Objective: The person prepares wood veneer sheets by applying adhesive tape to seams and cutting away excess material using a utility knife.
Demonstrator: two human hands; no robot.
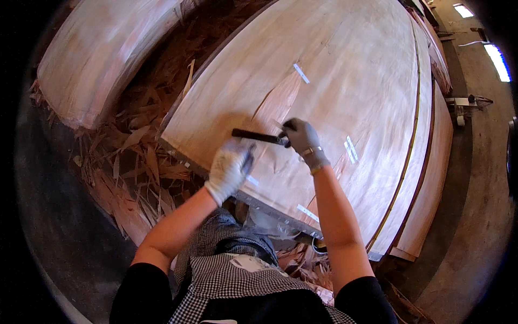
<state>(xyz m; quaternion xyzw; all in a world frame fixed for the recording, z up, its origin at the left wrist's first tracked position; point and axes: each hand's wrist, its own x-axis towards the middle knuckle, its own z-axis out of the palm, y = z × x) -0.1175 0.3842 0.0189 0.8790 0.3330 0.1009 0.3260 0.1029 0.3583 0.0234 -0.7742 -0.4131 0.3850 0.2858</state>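
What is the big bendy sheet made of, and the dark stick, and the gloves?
The big sheet looks like thin raw wood veneer: pale pinkish, matte, with long grain lines and a split. The dark stick in the right hand is black and straight, maybe metal or plastic; it is hard to tell. The gloves look like knitted fabric, whitish on the left hand, grey on the right.

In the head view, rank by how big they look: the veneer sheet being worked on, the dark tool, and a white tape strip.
1. Veneer sheet, by far the largest.
2. Dark tool, a slim bar held in the right hand.
3. White tape strip, smallest; it lies farther from the camera, so its true size is unsure.
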